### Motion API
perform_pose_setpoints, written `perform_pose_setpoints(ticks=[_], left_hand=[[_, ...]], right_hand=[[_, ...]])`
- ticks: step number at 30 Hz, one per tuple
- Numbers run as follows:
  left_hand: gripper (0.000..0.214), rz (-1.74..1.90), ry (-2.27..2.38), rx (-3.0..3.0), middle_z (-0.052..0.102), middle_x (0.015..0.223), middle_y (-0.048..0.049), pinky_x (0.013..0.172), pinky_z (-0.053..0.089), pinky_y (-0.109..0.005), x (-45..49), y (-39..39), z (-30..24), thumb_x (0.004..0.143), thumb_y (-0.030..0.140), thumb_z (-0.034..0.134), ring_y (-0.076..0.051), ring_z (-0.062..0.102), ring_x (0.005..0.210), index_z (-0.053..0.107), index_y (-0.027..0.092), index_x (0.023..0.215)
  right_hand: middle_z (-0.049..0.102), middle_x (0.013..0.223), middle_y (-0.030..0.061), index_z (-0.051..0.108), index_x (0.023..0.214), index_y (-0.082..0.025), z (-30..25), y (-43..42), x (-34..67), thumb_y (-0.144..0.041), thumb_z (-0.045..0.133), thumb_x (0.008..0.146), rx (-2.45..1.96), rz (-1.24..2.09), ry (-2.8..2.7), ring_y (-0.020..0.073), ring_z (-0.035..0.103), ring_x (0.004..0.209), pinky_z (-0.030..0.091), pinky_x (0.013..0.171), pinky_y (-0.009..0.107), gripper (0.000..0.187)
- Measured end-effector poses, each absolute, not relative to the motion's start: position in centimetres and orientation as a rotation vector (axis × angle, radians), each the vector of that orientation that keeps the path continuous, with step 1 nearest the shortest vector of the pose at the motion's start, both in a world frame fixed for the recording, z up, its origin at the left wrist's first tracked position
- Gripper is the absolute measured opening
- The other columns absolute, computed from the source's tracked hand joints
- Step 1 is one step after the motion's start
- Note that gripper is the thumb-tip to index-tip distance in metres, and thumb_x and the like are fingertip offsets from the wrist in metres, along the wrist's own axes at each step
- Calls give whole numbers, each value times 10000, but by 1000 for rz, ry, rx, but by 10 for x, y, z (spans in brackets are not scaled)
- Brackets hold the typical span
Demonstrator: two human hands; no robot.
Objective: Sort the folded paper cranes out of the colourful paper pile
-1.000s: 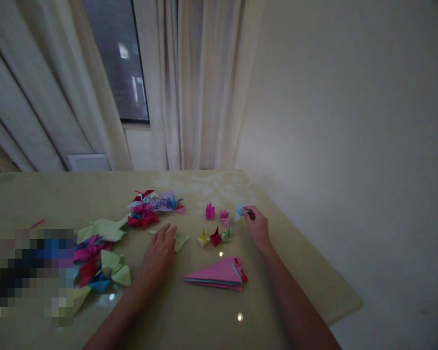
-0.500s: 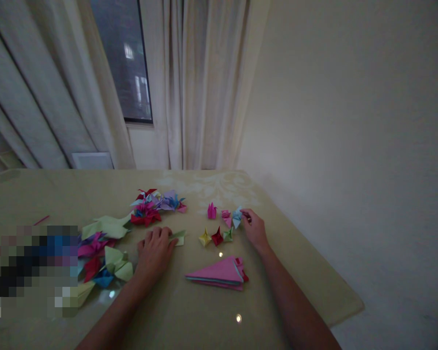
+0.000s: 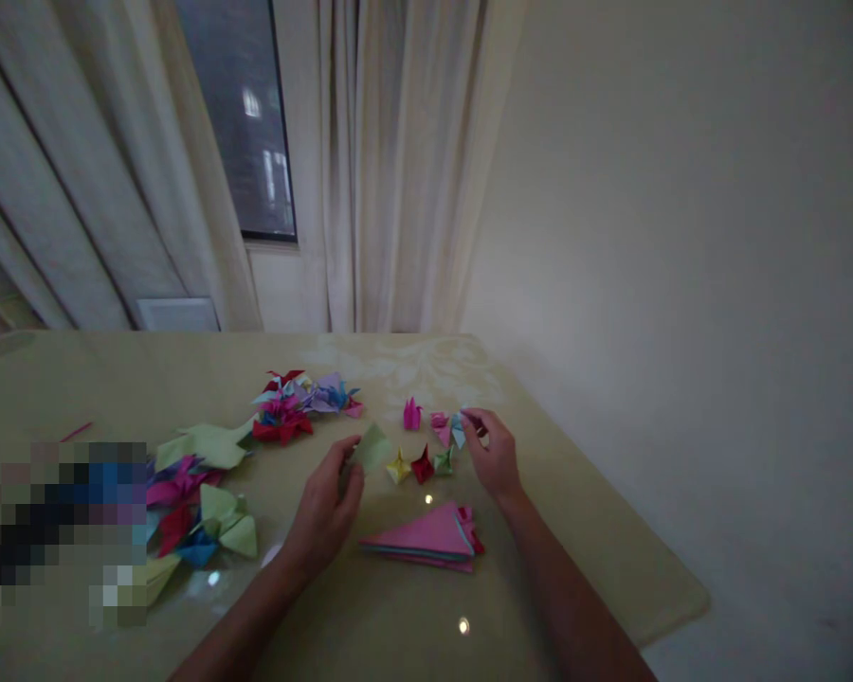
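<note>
My left hand (image 3: 331,497) grips a light green folded paper (image 3: 373,447) between thumb and fingers, raised off the tabletop. At the right, my right hand (image 3: 492,453) has its fingertips closed on the edge of a small light blue origami piece (image 3: 458,432). Beside that stand a pink origami piece (image 3: 441,428) and a magenta one (image 3: 412,414). In front of these sit a yellow (image 3: 398,465), a red (image 3: 422,465) and a green origami piece (image 3: 444,462) in a row. Nearer to me, between my forearms, lies a stack of pink folded paper (image 3: 426,535).
A heap of colourful folded paper cranes (image 3: 284,417) lies at the back. Larger green, magenta, red and blue folded papers (image 3: 227,519) spread along the left, beside a blurred-out patch. The table (image 3: 575,530) ends at the wall on the right; curtains (image 3: 398,170) hang behind.
My left hand has lifted the light green paper off the table and turned it, moving it to the right. My right hand has shifted slightly left, further over the light blue piece.
</note>
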State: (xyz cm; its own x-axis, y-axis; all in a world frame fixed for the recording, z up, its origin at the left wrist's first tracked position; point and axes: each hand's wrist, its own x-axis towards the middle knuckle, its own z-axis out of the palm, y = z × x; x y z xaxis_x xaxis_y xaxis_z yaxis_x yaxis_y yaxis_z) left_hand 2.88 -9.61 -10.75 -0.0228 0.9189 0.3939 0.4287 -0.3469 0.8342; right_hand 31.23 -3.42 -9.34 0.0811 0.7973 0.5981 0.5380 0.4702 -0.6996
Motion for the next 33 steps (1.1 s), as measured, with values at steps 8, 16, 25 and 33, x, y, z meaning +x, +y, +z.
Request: perform_pose_setpoints(ticks=[8,16,25,33], left_hand=[[389,1214,1100,1561,687,994,-46,646,590,-271,54,-113,-104,958,490,658,-173,680,803,618,222,1237],[353,1095,1086,1546,742,880,-46,527,510,-233,46,-108,-103,908,520,702,-137,631,621,723,194,1041],[288,986,1085,1806,754,826,-43,674,511,-268,52,-112,-113,973,455,632,-173,661,714,754,206,1053],[189,893,1055,2176,719,1068,-99,925,524,-382,62,-121,-115,980,355,635,-254,651,1033,772,262,1070]], right_hand=[[637,737,-2,739,875,-190,-88,-68,265,-484,770,900,-911,885,-1792,155,571,695,465,658,269,297],[668,872,12,722,1053,-212,-82,-62,286,-497,835,836,-859,1121,-1692,155,598,742,493,680,266,376],[730,841,30,773,872,-194,-69,-69,293,-464,820,851,-910,1130,-1981,182,653,792,495,736,284,276],[669,727,12,773,815,-188,-69,-63,296,-531,782,866,-930,1036,-1894,143,525,665,425,637,263,346]])
